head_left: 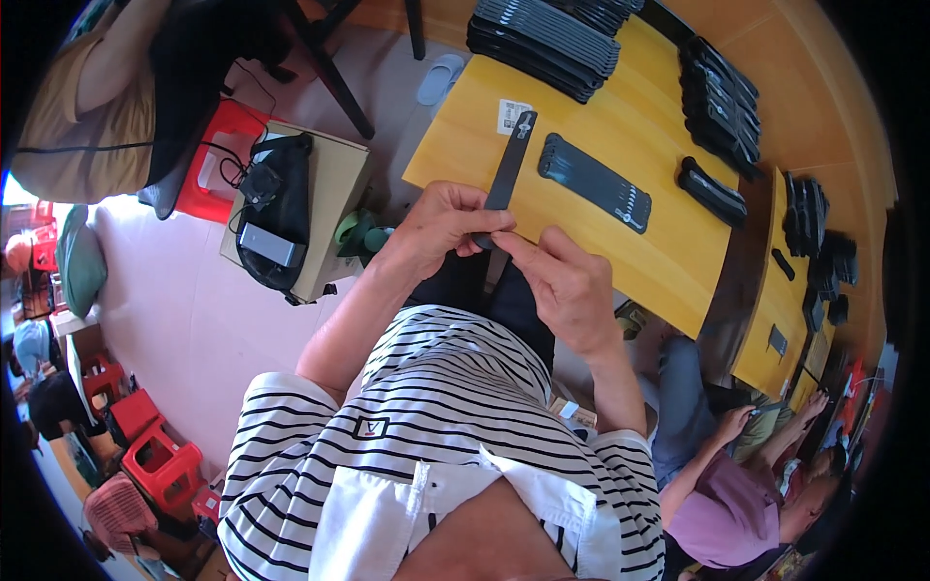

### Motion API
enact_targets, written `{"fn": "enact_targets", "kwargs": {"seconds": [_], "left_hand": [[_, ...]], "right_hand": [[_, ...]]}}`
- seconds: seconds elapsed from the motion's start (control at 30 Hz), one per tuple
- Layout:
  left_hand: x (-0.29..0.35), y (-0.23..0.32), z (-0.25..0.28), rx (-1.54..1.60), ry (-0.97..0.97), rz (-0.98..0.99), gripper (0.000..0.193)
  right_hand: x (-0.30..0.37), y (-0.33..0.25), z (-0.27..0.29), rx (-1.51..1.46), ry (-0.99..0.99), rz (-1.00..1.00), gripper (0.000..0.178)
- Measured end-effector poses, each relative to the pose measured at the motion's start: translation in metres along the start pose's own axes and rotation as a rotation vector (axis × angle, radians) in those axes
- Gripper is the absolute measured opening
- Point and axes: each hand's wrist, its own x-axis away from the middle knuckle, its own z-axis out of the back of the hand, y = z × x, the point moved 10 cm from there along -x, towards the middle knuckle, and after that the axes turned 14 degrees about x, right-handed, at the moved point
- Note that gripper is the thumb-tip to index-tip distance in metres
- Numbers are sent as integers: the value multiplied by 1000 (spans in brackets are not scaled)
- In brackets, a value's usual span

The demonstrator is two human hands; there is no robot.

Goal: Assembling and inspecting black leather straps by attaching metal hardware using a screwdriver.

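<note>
Here, the left hand (441, 229) grips a black strap (510, 165); the right hand (567, 286) pinches its near end.

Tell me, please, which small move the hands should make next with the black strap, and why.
Perhaps the right hand should adjust the near end of the black strap while the left hand steadies it: the left hand grips the strap close to that end, and the right hand is there too, though its exact pinch is hard to see.
</note>
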Motion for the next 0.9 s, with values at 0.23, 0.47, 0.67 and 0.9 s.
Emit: {"fn": "enact_targets", "kwargs": {"seconds": [0.23, 0.47, 0.67, 0.9], "left_hand": [[8, 15, 32, -1, 108, -44, 16], [25, 31, 45, 84, 277, -125, 35], [56, 53, 36, -389, 225, -503, 26], [68, 71, 11, -602, 233, -690, 18]], "right_hand": [[-20, -11, -21, -89, 47, 8, 28], [-19, 11, -57, -727, -98, -272, 25], [-16, 8, -71, -1041, -150, -408, 23], [-14, 7, -71, -1101, -150, -458, 27]]}}
